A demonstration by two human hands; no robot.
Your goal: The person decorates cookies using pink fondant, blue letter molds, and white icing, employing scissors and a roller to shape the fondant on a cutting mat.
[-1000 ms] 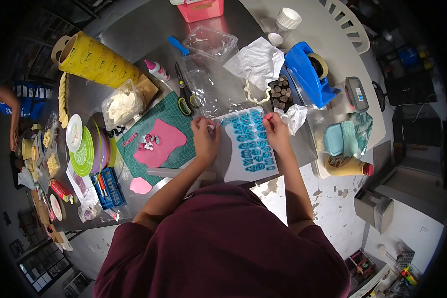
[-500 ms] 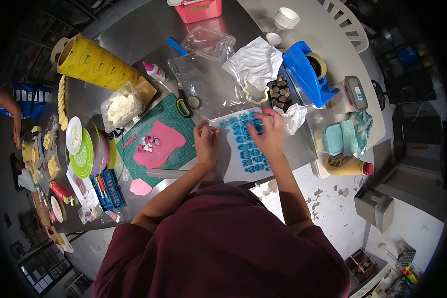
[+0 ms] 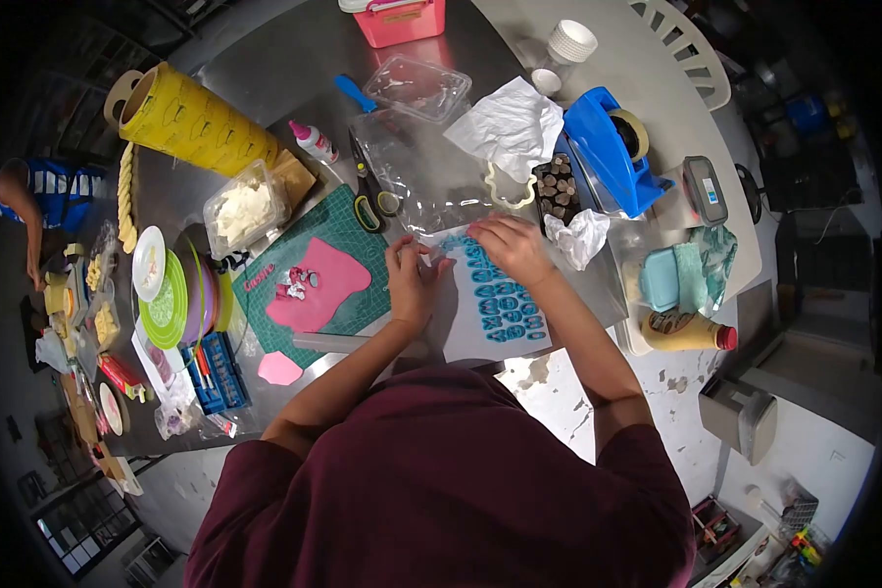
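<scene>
A white sheet carries rows of blue alphabet letter cutters in front of me. My left hand is at the sheet's left edge, fingers curled; what they pinch, if anything, is too small to make out. Over the top rows of letters, my right hand has its fingers bent down and together, hiding whatever is beneath them. To the left, a green cutting mat bears rolled-out pink fondant, with small silvery pieces on it and pink letters reading "Cassie" beside it. A smaller pink piece lies nearer me.
Scissors, a glue bottle and a tub of white paste lie beyond the mat. A blue tape dispenser, crumpled paper and a bottle are rightward. A person stands far left.
My right hand has shifted up and left over the top letters, its fingers drawing together and uncovering lower rows. My left hand stays by the sheet's edge. The view has shifted slightly.
</scene>
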